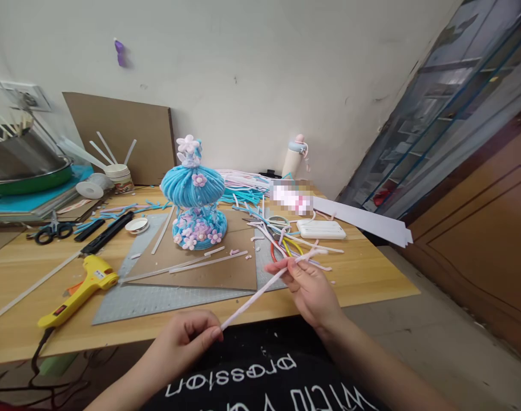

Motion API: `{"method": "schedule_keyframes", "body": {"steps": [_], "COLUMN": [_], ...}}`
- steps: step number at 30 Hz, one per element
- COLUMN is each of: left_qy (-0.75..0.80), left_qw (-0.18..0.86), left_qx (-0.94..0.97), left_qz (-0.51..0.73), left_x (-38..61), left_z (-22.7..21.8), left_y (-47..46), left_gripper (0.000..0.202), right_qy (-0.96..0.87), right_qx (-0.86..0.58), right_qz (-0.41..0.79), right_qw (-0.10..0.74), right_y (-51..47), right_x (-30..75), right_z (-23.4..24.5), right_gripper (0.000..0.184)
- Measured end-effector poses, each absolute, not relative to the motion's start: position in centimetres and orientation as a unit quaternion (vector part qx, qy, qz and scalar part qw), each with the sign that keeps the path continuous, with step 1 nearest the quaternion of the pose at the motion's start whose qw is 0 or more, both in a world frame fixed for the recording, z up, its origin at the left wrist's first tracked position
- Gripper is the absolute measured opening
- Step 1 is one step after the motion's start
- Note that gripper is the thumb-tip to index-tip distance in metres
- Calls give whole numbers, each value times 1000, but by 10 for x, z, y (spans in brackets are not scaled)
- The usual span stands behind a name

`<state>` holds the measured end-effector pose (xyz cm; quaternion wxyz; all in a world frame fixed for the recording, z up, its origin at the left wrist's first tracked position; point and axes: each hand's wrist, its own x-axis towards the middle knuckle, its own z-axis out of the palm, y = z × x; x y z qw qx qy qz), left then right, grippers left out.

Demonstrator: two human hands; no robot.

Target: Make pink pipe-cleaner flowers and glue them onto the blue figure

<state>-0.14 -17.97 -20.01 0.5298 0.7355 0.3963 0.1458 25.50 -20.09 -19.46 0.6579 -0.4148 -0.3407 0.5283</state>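
Observation:
A pale pink pipe cleaner (254, 298) stretches slantwise between my two hands, over the front edge of the table. My left hand (196, 337) pinches its lower end between thumb and fingers. Farther up, my right hand (307, 285) grips it near the other end, where short twisted tips stick out past the fingers. Beyond my hands stands a blue pipe-cleaner ornament (193, 185), with a domed top, a round base and pink and white flowers. It rests on a brown cardboard sheet (238, 279) laid over a grey cutting mat (114, 308).
At left lie a yellow glue gun (83, 285), black scissors (53, 230) and a black cutter (108, 231). Pliers with red and yellow handles (291, 246), loose pipe cleaners (245, 195) and a white box (320, 229) are at right. A bottle (293, 157) stands behind.

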Motion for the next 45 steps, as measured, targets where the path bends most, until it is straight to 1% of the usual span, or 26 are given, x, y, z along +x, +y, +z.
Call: {"method": "schedule_keyframes", "body": {"steps": [5, 9, 13, 16, 18, 19, 20, 22, 23, 25, 26, 27, 28, 29, 30, 32, 34, 36, 38, 41, 45], "left_qy": [401, 409, 408, 396, 366, 356, 359, 384, 386, 343, 312, 280, 257, 246, 249, 275, 305, 327, 339, 354, 390], "left_qw": [530, 519, 506, 490, 453, 423, 382, 311, 294, 294, 298, 296, 283, 264, 258, 279, 346, 420, 473, 499, 511], "left_qx": [735, 737, 743, 759, 793, 809, 818, 810, 799, 788, 789, 796, 809, 816, 812, 780, 726, 679, 656, 652, 658], "left_qz": [134, 140, 160, 163, 179, 200, 236, 315, 355, 417, 437, 447, 447, 451, 460, 489, 510, 506, 481, 447, 392], "left_x": [-15, -18, -12, -7, -4, -3, -1, 4, 8, 18, 23, 27, 32, 35, 37, 40, 41, 41, 43, 47, 52], "left_z": [-204, -207, -213, -215, -209, -203, -195, -174, -162, -137, -125, -116, -108, -102, -98, -96, -97, -99, -100, -103, -117], "left_y": [-179, -179, -180, -180, -177, -175, -173, -170, -170, -169, -170, -170, -170, -170, -169, -168, -165, -162, -161, -159, -158], "left_gripper": [38, 38, 37, 36, 27, 22, 22, 26, 26, 28, 31, 32, 27, 17, 13, 10, 8, 8, 9, 14, 16], "right_qy": [-312, -257, -215, -262, -327, -366, -412, -521, -580, -690, -732, -764, -788, -803, -813, -822, -831, -843, -851, -858, -867], "right_qx": [-411, -383, -338, -311, -320, -335, -356, -412, -445, -477, -473, -466, -457, -451, -447, -444, -437, -427, -426, -433, -447], "right_qz": [519, 568, 629, 618, 595, 583, 569, 521, 482, 389, 348, 317, 289, 266, 245, 205, 170, 141, 114, 75, 52], "right_qw": [681, 681, 666, 673, 661, 643, 617, 536, 483, 381, 345, 314, 296, 285, 281, 291, 300, 295, 286, 267, 215], "right_y": [-193, -183, -179, -183, -188, -191, -194, -200, -203, -207, -209, -209, -209, -208, -207, -202, -197, -192, -188, -186, -187], "right_x": [266, 272, 272, 264, 258, 255, 253, 247, 244, 235, 231, 226, 222, 219, 217, 217, 221, 225, 228, 229, 227], "right_z": [-194, -194, -182, -167, -155, -149, -141, -123, -114, -95, -86, -79, -73, -68, -64, -59, -54, -50, -47, -52, -79], "right_gripper": [23, 23, 16, 15, 20, 22, 23, 22, 22, 26, 29, 28, 26, 25, 24, 22, 19, 18, 20, 24, 23]}}
